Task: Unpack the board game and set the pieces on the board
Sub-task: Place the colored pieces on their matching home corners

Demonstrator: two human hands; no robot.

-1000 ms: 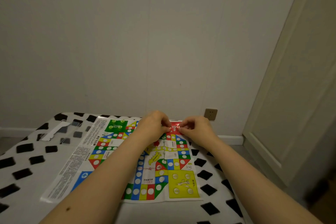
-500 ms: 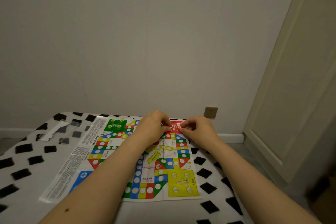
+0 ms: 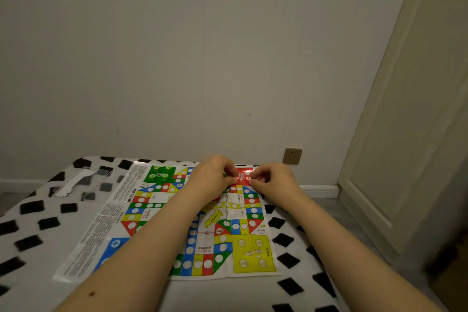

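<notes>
The colourful paper game board (image 3: 238, 214) lies flat on a white cover with black squares. Both hands meet at its far red corner (image 3: 242, 172). My left hand (image 3: 212, 180) has curled fingers and pinches a small red piece on that corner. My right hand (image 3: 274, 180) pinches another small red piece just to the right. Several green pieces (image 3: 159, 172) stand on the green corner at the far left. Several yellow pieces (image 3: 250, 252) sit on the yellow corner near me. My left forearm hides part of the blue corner.
Clear plastic packaging with a white card strip (image 3: 86, 185) lies at the far left of the black-and-white cover (image 3: 50, 235). A wall with a socket (image 3: 292, 156) stands right behind the board. A pale door (image 3: 405, 134) is at the right.
Both hands stay at the red corner, with only small finger movements between the frames. The view has shifted slightly.
</notes>
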